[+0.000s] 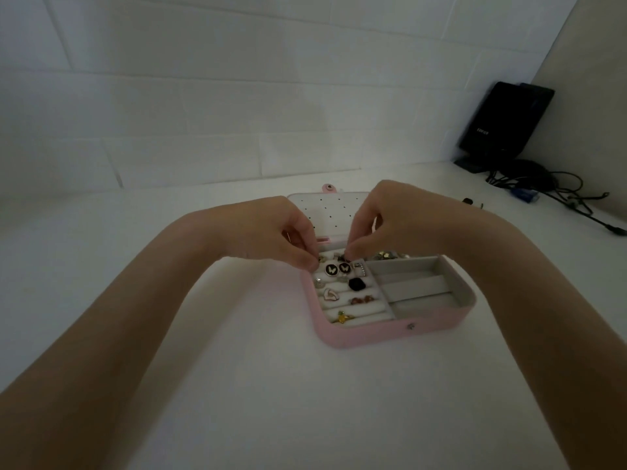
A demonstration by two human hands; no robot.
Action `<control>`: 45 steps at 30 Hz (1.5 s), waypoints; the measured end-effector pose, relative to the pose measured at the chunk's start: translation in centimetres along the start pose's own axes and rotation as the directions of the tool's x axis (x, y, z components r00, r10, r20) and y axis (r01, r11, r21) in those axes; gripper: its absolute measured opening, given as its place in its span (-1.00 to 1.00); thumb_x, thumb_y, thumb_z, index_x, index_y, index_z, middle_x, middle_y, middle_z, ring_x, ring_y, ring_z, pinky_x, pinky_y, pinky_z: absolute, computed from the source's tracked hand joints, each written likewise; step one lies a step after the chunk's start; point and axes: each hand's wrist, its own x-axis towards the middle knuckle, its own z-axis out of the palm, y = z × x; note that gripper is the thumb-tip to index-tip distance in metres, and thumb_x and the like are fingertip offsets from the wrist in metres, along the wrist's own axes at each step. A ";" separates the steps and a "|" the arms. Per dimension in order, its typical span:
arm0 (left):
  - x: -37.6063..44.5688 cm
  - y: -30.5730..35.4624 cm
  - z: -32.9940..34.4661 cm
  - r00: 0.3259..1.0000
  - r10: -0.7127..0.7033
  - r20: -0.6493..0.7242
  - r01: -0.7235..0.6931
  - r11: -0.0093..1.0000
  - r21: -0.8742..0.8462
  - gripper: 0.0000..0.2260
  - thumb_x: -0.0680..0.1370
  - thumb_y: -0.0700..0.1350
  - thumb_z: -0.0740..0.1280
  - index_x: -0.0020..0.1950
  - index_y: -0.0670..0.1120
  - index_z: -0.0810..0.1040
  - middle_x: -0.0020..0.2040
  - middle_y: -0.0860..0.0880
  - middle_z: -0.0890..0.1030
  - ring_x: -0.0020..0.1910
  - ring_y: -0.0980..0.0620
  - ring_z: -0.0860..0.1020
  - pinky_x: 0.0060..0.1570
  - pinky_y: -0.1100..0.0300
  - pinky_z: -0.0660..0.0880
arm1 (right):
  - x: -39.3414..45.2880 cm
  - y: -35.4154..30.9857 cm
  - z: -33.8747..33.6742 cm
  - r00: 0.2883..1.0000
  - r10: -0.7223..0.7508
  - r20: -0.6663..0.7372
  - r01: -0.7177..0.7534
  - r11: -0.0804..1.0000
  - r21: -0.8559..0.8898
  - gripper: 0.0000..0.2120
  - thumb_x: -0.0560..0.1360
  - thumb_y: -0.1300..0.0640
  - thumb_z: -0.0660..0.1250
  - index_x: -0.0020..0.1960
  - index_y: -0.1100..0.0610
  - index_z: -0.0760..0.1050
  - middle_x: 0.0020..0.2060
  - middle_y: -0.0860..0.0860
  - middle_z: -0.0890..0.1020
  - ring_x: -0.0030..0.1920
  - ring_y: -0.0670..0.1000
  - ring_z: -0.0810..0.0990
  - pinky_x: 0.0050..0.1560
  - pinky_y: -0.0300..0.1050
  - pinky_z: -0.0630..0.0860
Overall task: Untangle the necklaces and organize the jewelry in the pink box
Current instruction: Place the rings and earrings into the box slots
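Observation:
The pink box [373, 335] lies open on the white table, its lid [334, 212] with small holes standing up at the back. Its left half has padded slots holding earrings and rings: two black round studs with white butterflies [338, 268], a black square piece [356, 284], a heart-shaped piece [329, 295], a gold one [341, 317]. Grey compartments [417, 286] fill the right half. My left hand [271, 228] and my right hand [390, 218] both pinch down at the back row of slots, fingertips close together on a small dark piece [343, 258].
A black speaker [498, 120] stands in the far right corner against the wall, with a tangle of black cables [543, 188] on the table beside it. Some shiny loose jewelry [386, 256] lies just behind the box's right half.

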 end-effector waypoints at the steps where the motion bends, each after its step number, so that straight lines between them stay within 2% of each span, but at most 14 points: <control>1: 0.0 0.0 0.0 1.000 0.002 -0.002 -0.002 1.000 0.001 -0.96 0.41 -0.09 0.46 -0.20 0.04 0.64 -0.36 0.17 0.60 -0.35 0.27 0.48 -0.18 0.30 0.40 | 0.0 -0.1 0.4 1.000 0.014 -0.007 -0.014 1.000 -0.027 -0.89 0.36 0.04 0.49 -0.31 0.00 0.60 -0.49 -0.16 0.56 -0.44 -0.21 0.48 -0.40 -0.32 0.33; 3: 0.0 0.0 0.1 1.000 0.006 -0.008 -0.006 1.000 -0.004 -0.94 0.41 -0.09 0.46 -0.22 0.06 0.63 -0.37 0.17 0.59 -0.36 0.28 0.47 -0.19 0.31 0.39 | 0.2 -0.4 1.3 0.999 0.038 -0.018 -0.039 0.998 -0.058 -0.87 0.33 0.01 0.51 -0.32 -0.01 0.60 -0.37 -0.13 0.59 -0.34 -0.19 0.48 -0.35 -0.31 0.35; 7: -0.1 0.0 0.1 1.000 0.009 -0.009 -0.009 1.000 -0.014 -0.93 0.41 -0.10 0.46 -0.23 0.05 0.62 -0.35 0.15 0.59 -0.35 0.25 0.47 -0.18 0.30 0.39 | 0.2 -0.8 2.1 0.999 0.039 -0.007 -0.039 0.995 -0.087 -0.85 0.31 0.03 0.53 -0.33 0.03 0.59 -0.49 -0.17 0.49 -0.44 -0.19 0.42 -0.44 -0.34 0.27; 14: -0.1 0.1 0.1 1.000 0.008 -0.006 -0.008 1.000 -0.023 -0.94 0.41 -0.12 0.46 -0.22 0.04 0.63 -0.32 0.12 0.61 -0.32 0.24 0.49 -0.14 0.28 0.41 | 0.0 -1.0 2.1 1.000 0.002 0.012 0.000 0.993 -0.119 -0.90 0.34 0.11 0.51 -0.17 0.09 0.66 -0.41 -0.13 0.53 -0.36 -0.16 0.45 -0.38 -0.31 0.31; 18: -0.1 0.1 0.1 1.000 0.003 -0.009 -0.003 1.000 -0.014 -0.95 0.41 -0.10 0.47 -0.22 0.04 0.64 -0.29 0.08 0.63 -0.30 0.20 0.50 -0.12 0.24 0.42 | -0.1 -0.7 2.2 0.999 0.022 0.029 -0.021 0.999 -0.029 -0.94 0.35 0.10 0.50 -0.21 0.08 0.66 -0.40 -0.11 0.54 -0.35 -0.14 0.45 -0.35 -0.28 0.32; 21: 0.0 0.1 0.1 1.000 0.001 -0.007 -0.001 1.000 -0.008 -0.95 0.41 -0.10 0.46 -0.23 0.04 0.63 -0.35 0.14 0.60 -0.33 0.23 0.49 -0.15 0.28 0.40 | 0.0 -0.8 2.5 0.999 0.003 0.047 -0.004 0.999 0.038 -0.94 0.35 0.11 0.49 -0.21 0.08 0.68 -0.45 -0.09 0.52 -0.42 -0.12 0.39 -0.37 -0.28 0.29; 26: 0.0 0.0 0.1 1.000 0.006 -0.006 -0.006 1.000 -0.013 -0.93 0.41 -0.10 0.46 -0.24 0.05 0.63 -0.33 0.10 0.57 -0.33 0.20 0.46 -0.17 0.26 0.38 | 0.2 -1.2 2.5 0.999 -0.007 0.045 0.007 1.000 0.010 -0.96 0.36 0.13 0.48 -0.22 0.10 0.67 -0.49 -0.10 0.48 -0.45 -0.12 0.39 -0.39 -0.28 0.31; 31: 0.0 -0.1 0.1 1.000 0.011 -0.002 -0.011 1.000 -0.024 -0.89 0.41 -0.12 0.46 -0.27 0.07 0.61 -0.39 0.16 0.54 -0.39 0.24 0.43 -0.23 0.31 0.36 | 0.3 -1.4 2.6 0.999 0.020 0.047 -0.019 1.000 -0.023 -0.94 0.37 0.12 0.47 -0.25 0.04 0.60 -0.42 -0.10 0.51 -0.37 -0.12 0.45 -0.33 -0.25 0.35; 33: 0.0 -0.1 0.1 1.000 0.012 -0.002 -0.012 1.000 -0.026 -0.92 0.41 -0.12 0.46 -0.24 0.05 0.62 -0.34 0.11 0.58 -0.35 0.21 0.46 -0.18 0.27 0.39 | 0.3 -1.4 2.6 0.998 0.024 0.059 -0.022 0.999 -0.033 -0.90 0.38 0.12 0.45 -0.28 0.02 0.57 -0.41 -0.10 0.51 -0.36 -0.12 0.45 -0.33 -0.25 0.35; 35: 0.0 -0.1 0.2 1.000 0.012 -0.001 -0.012 0.999 -0.030 -0.95 0.41 -0.12 0.46 -0.21 0.02 0.63 -0.29 0.05 0.60 -0.31 0.18 0.48 -0.14 0.24 0.40 | 0.3 -1.3 2.6 0.997 0.018 0.071 -0.015 0.999 -0.040 -0.88 0.39 0.12 0.44 -0.30 0.01 0.55 -0.43 -0.11 0.50 -0.38 -0.14 0.43 -0.34 -0.27 0.33; 40: 0.0 0.0 0.1 1.000 0.008 0.003 -0.008 1.000 -0.017 -0.95 0.41 -0.10 0.46 -0.21 0.03 0.62 -0.37 0.17 0.57 -0.36 0.26 0.47 -0.23 0.38 0.40 | 0.2 -0.8 1.3 1.000 -0.024 0.012 0.024 1.000 0.001 -0.89 0.42 0.12 0.43 -0.28 0.00 0.61 -0.43 -0.13 0.53 -0.44 -0.28 0.45 -0.38 -0.43 0.31; 43: 0.0 -0.1 0.0 1.000 0.002 0.002 -0.002 1.000 -0.019 -0.95 0.41 -0.10 0.46 -0.20 0.03 0.63 -0.33 0.13 0.58 -0.34 0.23 0.48 -0.20 0.35 0.39 | 0.2 -0.4 0.5 1.000 -0.010 -0.009 0.010 1.000 0.015 -0.85 0.42 0.13 0.42 -0.31 -0.04 0.58 -0.44 -0.11 0.55 -0.49 -0.21 0.43 -0.43 -0.38 0.34; 45: 0.0 0.0 0.1 1.000 0.007 0.006 -0.007 1.000 -0.019 -0.95 0.41 -0.11 0.47 -0.20 0.03 0.63 -0.32 0.10 0.59 -0.33 0.22 0.48 -0.19 0.31 0.39 | 0.1 -0.3 0.5 1.000 0.001 -0.005 -0.001 1.000 0.015 -0.85 0.41 0.12 0.44 -0.32 -0.04 0.58 -0.45 -0.13 0.55 -0.50 -0.21 0.42 -0.40 -0.35 0.34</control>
